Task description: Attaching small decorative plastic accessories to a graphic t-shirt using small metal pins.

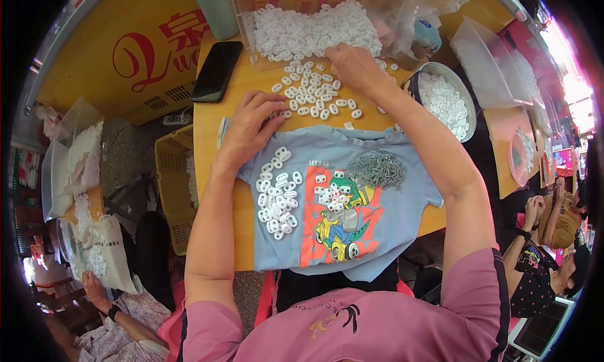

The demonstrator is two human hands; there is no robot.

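My left hand (pixel 255 118) rests at the upper left of a light blue T-shirt (pixel 277 255), palm down, its slightly spread fingers touching small white oval two-holed plastic pieces (pixel 311 88). Ahead and to the right, my right hand (pixel 355 66) is bent down at the front of a clear bin heaped with the same white pieces (pixel 308 32). Its fingers are curled, and what lies under them is hidden. Spread on the T-shirt are a cluster of white pieces (pixel 277 201), a smaller group on the printed picture (pixel 333 195), and a pile of grey screws (pixel 377 170).
A black phone (pixel 218 71) lies at the table's far left, near a pale green cup (pixel 217 10). A round container of white pieces (pixel 443 104) stands right of my right forearm. A yellow crate (pixel 175 186) is left of the table. Other people sit at both sides.
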